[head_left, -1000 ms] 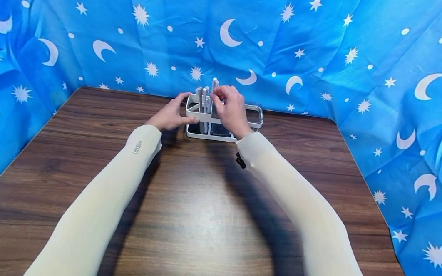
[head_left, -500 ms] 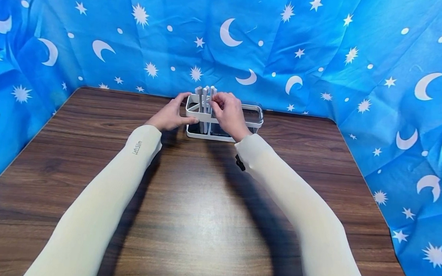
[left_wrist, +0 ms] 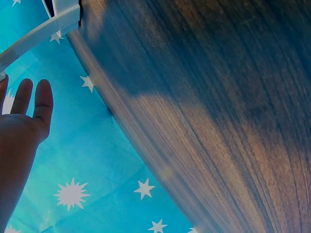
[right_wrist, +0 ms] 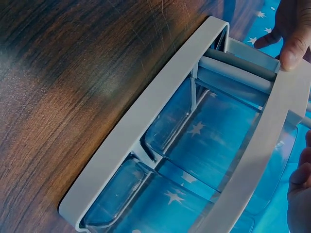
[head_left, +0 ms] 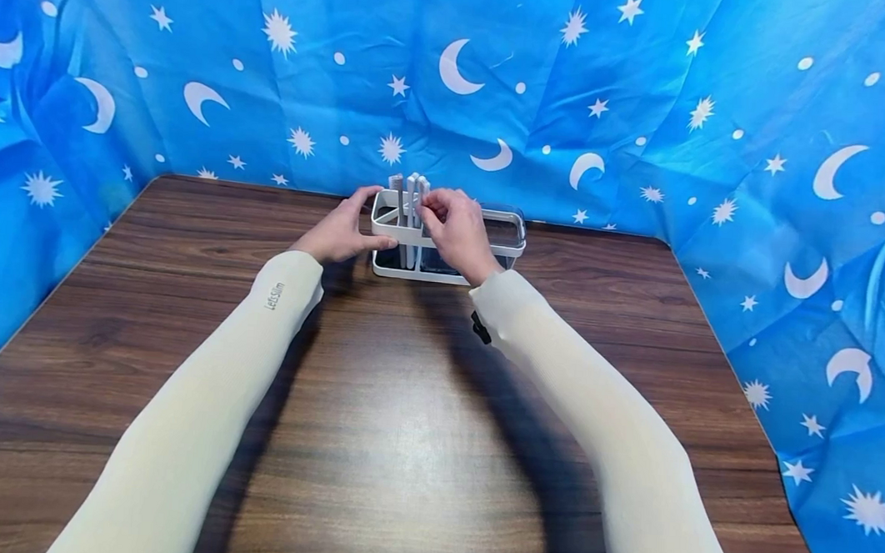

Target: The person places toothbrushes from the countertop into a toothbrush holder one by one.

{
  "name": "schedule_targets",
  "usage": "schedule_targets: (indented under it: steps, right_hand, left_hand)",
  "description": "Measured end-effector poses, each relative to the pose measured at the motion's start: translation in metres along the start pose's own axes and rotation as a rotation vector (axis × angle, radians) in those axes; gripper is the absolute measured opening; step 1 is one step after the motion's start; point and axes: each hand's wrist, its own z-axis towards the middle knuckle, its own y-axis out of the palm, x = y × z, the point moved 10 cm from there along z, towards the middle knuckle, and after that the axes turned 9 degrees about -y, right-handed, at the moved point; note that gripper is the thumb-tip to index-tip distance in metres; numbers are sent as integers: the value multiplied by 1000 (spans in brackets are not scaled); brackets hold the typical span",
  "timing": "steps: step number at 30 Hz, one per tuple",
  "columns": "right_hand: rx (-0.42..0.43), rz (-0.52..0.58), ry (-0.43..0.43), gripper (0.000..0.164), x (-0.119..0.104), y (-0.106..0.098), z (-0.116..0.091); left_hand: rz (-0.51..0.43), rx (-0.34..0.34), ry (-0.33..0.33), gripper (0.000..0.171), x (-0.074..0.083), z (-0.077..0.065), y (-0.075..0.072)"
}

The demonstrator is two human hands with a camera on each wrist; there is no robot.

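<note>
Against the far side of the table stands a white two-tier toothbrush holder, with clear cups in its frame. At its left end my left hand holds the frame, thumb on the front rail and fingers behind the left edge. In the left wrist view some fingers stick out straight beside the rail. Slim grey and white toothbrushes stand upright in the left compartment. My right hand pinches the top of the rightmost one; its fingertips are partly hidden. The right wrist view shows handles inside the frame.
The brown wooden table stretches toward me. Blue cloth with white stars and moons hangs close behind the holder and along both sides. A small black piece sits at my right cuff.
The toothbrush in my right hand has gone down into the left compartment, its top now level with the others. My right hand sank slightly with it; my left hand stayed on the holder.
</note>
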Motion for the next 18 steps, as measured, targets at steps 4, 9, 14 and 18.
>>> schedule_targets:
  steps: [4,9,14,18]
  right_hand:
    - [-16,-2,3,14,1,1,-1]
    - [-45,25,32,16,4,3,-3]
    - [-42,37,18,16,4,3,-5]
    - [-51,45,36,18,6,4,-6]
  left_hand:
    - [1,-2,-10,98,-1,0,-1]
    - [-8,-5,-21,97,-1,-1,-2]
    - [-7,-2,-24,97,-2,-1,-2]
    - [-4,-5,-26,97,-3,-1,-3]
